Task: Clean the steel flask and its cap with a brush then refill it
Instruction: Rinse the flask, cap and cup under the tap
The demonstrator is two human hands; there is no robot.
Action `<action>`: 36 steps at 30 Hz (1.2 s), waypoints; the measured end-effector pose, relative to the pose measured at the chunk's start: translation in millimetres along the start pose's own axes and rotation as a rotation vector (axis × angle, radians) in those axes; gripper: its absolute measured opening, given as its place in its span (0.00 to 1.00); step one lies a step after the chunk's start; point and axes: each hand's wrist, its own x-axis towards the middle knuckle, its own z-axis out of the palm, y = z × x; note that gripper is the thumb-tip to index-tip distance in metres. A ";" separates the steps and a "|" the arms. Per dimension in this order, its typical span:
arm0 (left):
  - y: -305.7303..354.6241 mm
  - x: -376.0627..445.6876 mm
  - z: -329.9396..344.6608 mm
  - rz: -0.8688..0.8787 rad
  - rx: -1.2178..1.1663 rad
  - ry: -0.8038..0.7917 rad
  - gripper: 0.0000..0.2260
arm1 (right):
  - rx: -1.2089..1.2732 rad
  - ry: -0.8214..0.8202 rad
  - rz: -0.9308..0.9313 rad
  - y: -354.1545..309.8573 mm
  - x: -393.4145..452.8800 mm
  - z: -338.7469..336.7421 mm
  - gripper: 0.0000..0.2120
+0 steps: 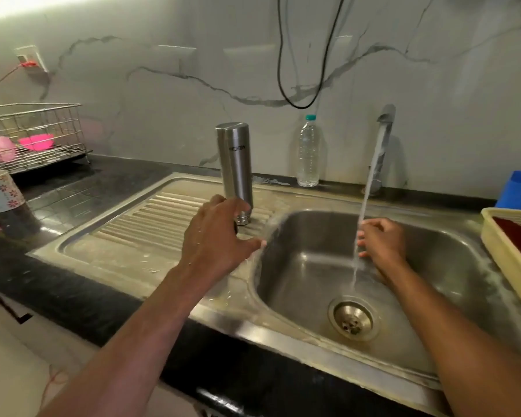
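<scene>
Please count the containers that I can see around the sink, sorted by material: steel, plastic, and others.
Steel: 1, the steel flask, inverted on the drainboard.
Clear plastic: 1, the water bottle.
Patterned: 1, the floral cup.
Beige: 1, the tray.
Blue: 1, the tub.
Total: 5.

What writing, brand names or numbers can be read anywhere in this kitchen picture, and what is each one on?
Steel flask: a short dark brand mark on its side, upside down because the flask stands inverted on the drainboard; too blurred to read.
Plastic water bottle: no label that can be made out.
Cup at the left edge: a flower pattern only, no words.
Nothing else in view carries legible text.
</scene>
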 end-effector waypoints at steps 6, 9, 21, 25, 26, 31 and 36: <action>73.0 64.1 82.5 0.035 -0.279 -0.137 0.18 | 0.148 -0.012 0.065 7.7 9.6 4.5 0.09; 101.5 105.6 130.2 -0.090 -0.578 -0.206 0.11 | 0.203 -0.013 0.097 10.6 14.5 3.2 0.08; 148.7 188.5 218.9 -0.333 -0.963 -0.337 0.08 | 0.297 0.022 0.139 7.2 9.6 7.0 0.09; 166.4 192.8 213.1 -0.348 -1.150 -0.307 0.13 | 0.249 0.027 0.165 8.1 9.2 9.4 0.14; 167.8 194.4 213.3 -0.384 -1.212 -0.279 0.15 | 0.235 0.024 0.169 7.9 9.2 11.6 0.15; 163.9 203.0 231.8 -0.287 -1.152 -0.413 0.14 | 0.124 0.083 0.140 14.5 13.8 13.6 0.19; 144.8 202.2 213.8 -0.019 -0.858 -0.563 0.13 | 0.008 0.132 0.095 16.0 14.8 11.0 0.18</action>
